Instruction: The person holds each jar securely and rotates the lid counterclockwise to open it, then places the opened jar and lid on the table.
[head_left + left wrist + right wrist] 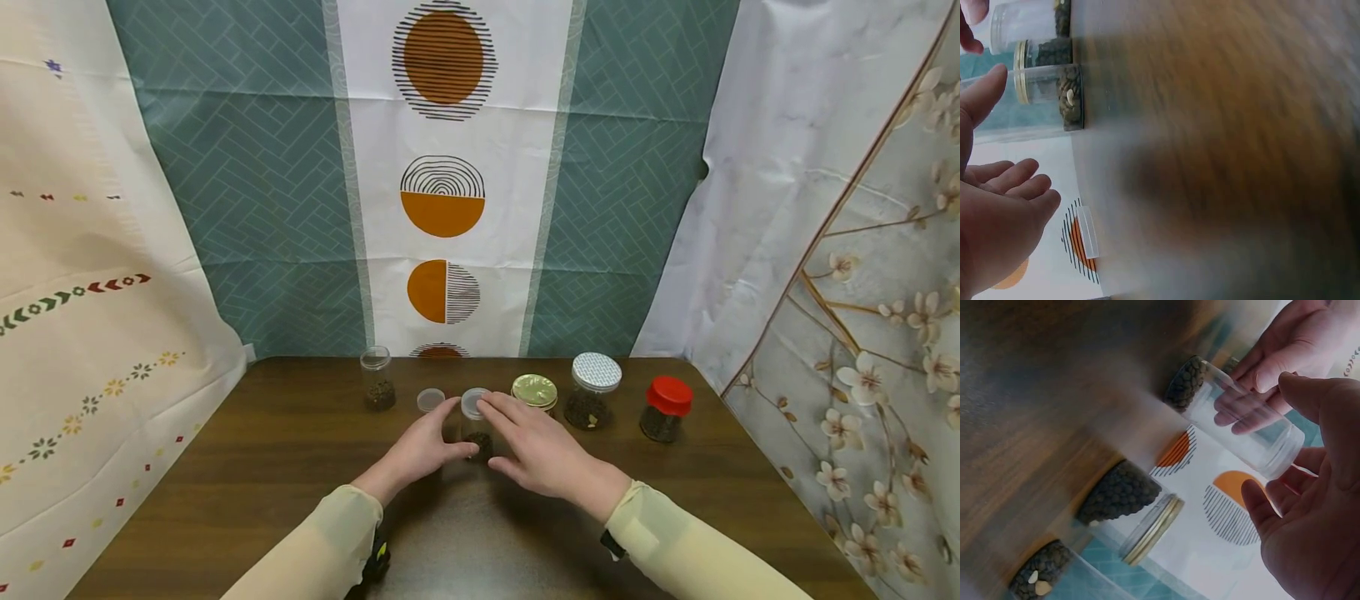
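Note:
A clear jar [475, 425] with a translucent top and dark pebble-like bits at its bottom stands upright on the table between both hands. My left hand [427, 442] is at its left side, fingers loosely extended and the thumb near the jar's lower part. My right hand [536, 446] reaches in from the right, fingertips right at the rim of the top. The right wrist view shows the same jar [1254, 428] with the right thumb and fingers spread around its upper end. A small translucent lid [431, 400] lies just beyond the left fingers; it also shows in the left wrist view [1087, 231].
An uncapped-looking clear jar [377, 383] stands at the back left of the brown table [300, 492]. To the right are a gold-lidded jar [535, 390], a larger jar with a white patterned lid [596, 372] and a red-lidded jar [669, 397]. Printed cloths hang behind and beside the table.

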The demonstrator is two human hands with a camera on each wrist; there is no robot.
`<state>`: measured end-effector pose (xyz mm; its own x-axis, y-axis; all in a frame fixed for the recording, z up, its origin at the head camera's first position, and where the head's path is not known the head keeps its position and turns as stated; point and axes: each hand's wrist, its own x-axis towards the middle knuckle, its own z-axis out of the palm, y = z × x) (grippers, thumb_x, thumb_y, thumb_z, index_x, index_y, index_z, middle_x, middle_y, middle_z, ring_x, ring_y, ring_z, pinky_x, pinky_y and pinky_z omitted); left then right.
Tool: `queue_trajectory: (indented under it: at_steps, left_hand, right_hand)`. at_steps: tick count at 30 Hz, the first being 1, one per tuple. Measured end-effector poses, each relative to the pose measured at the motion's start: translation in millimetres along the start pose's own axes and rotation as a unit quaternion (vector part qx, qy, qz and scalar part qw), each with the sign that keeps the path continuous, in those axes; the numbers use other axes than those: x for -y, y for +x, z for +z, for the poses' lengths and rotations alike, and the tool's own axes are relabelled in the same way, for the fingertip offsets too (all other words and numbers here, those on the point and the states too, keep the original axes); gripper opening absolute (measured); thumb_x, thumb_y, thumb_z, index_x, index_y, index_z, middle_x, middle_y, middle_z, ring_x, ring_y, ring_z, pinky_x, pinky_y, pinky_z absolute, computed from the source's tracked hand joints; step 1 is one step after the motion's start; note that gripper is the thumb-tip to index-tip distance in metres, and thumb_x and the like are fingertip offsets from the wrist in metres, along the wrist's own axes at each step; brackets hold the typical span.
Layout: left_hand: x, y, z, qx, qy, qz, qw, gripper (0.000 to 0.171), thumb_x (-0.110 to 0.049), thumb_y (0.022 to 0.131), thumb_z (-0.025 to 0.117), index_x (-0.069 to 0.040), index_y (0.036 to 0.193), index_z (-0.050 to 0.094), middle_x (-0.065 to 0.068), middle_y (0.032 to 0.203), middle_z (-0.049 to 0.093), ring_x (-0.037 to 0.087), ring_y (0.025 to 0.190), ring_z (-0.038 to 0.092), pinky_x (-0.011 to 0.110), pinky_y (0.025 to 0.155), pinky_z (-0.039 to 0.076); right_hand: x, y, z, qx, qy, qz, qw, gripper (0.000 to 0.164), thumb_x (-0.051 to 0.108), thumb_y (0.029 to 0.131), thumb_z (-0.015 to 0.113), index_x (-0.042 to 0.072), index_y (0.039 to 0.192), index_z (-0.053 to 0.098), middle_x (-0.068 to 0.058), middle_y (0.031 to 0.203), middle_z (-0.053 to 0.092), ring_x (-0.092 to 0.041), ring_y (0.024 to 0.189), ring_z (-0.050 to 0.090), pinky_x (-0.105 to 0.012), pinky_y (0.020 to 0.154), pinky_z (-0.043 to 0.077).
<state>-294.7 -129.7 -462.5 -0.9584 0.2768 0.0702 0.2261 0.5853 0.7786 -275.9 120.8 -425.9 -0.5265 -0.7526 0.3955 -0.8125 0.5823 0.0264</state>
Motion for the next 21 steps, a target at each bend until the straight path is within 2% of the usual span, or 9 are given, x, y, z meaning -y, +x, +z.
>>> queue_trajectory:
  at_steps: [10, 21]
  left_hand:
    - [-3.8, 8.0, 6.7, 0.014, 0.017, 0.02, 0.9996, 0.077, -0.031, 0.097, 0.089, -0.004, 0.159, 0.052, 0.018, 0.159, 0.058, 0.041, 0.147, 0.054, 0.063, 0.118, 0.043]
    - [-5.8, 14.3, 15.3, 0.026, 0.033, 0.025, 0.9988, 0.07, -0.031, 0.098, 0.088, -0.006, 0.155, 0.055, 0.017, 0.153, 0.063, 0.037, 0.142, 0.059, 0.06, 0.116, 0.046]
  right_hand:
    - [-2, -10, 1, 0.0, 0.06, 0.049, 0.997, 0.081, 0.031, 0.102, 0.084, 0.002, 0.167, 0.044, -0.017, 0.172, 0.042, -0.036, 0.152, 0.049, -0.058, 0.116, 0.048]
    - [-5, -23, 1, 0.001, 0.127, 0.126, 0.984, 0.078, 0.027, 0.106, 0.079, 0.008, 0.171, 0.039, -0.012, 0.177, 0.035, -0.037, 0.156, 0.045, -0.059, 0.118, 0.045]
